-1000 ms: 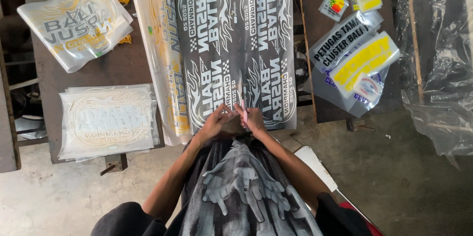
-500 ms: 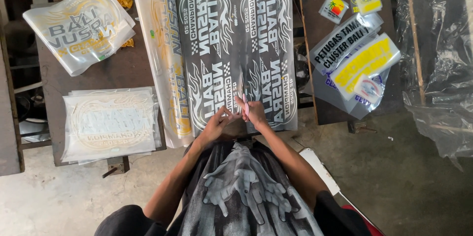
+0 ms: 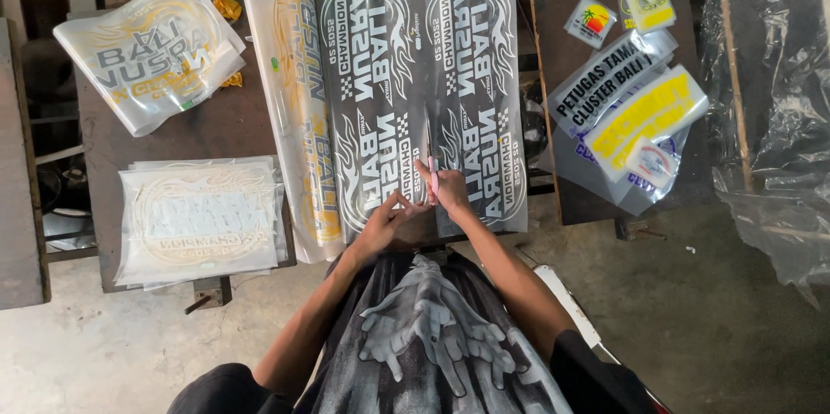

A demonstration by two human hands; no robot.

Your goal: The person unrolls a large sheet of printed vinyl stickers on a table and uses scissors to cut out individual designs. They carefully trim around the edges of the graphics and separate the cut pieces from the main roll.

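Scissors (image 3: 429,150) in right hand (image 3: 447,192) cut the grey printed sheet (image 3: 424,94).

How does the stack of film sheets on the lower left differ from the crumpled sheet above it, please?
The lower stack of sheets lies flat and squared, several layers deep; the upper sheet is rumpled and lies askew. The stack's print is pale, cream on white, and hard to make out; the upper sheet carries bold grey and yellow lettering. Both are translucent printed films resting on the same dark table, away from the hands.
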